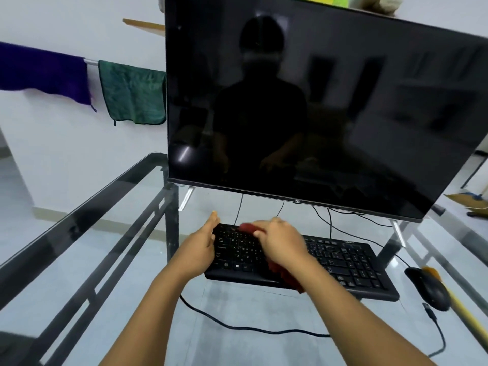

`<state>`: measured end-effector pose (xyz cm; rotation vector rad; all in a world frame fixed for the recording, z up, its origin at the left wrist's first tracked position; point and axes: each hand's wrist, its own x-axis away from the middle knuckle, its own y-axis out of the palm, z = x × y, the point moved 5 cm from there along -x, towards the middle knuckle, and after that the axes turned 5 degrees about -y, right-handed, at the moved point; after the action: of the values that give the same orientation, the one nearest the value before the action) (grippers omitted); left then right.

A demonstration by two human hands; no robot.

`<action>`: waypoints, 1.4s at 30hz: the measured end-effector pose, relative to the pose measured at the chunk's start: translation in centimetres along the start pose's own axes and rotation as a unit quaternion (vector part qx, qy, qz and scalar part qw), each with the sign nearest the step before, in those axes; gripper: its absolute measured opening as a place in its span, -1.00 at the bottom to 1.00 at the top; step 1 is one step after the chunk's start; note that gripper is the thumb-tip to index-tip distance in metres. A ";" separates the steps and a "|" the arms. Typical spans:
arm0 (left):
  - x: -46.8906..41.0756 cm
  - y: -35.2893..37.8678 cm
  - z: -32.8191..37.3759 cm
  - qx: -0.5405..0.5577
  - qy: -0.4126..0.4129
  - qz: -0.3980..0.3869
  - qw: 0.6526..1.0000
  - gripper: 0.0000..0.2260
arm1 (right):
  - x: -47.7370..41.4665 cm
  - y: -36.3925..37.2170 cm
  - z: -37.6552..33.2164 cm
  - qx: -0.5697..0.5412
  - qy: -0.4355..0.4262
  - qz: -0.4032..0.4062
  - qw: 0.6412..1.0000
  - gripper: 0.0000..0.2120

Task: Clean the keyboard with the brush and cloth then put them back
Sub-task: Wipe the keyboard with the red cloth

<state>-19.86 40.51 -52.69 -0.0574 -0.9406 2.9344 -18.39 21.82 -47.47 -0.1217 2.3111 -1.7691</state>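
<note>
The brush (pixel 460 305) lies near right beside the mouse (pixel 427 289), brushing likely done. My right hand (pixel 282 247) grips the cloth (pixel 286 276) on the left keys of the keyboard (pixel 351 262), my flat left hand (pixel 200 249) braces its edge; putting back remains

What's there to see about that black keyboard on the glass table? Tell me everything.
The keyboard is black, plastic-looking, full-width with a number pad and pale key legends. It lies flat on the glass table, below the dark monitor, turned slightly askew. The left hand touches its left end with straight fingers; the right hand holds a red cloth down on its left-middle keys.
</note>
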 end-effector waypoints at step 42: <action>-0.8 0.3 -0.8 -0.086 0.011 0.045 0.995 -0.49 | 4.9 0.5 0.3 -0.029 -0.004 0.005 1.000 -0.66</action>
<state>-19.02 40.66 -53.52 -0.1430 -1.2155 2.9193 -23.05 20.70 -48.71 -0.1263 2.3539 -1.6933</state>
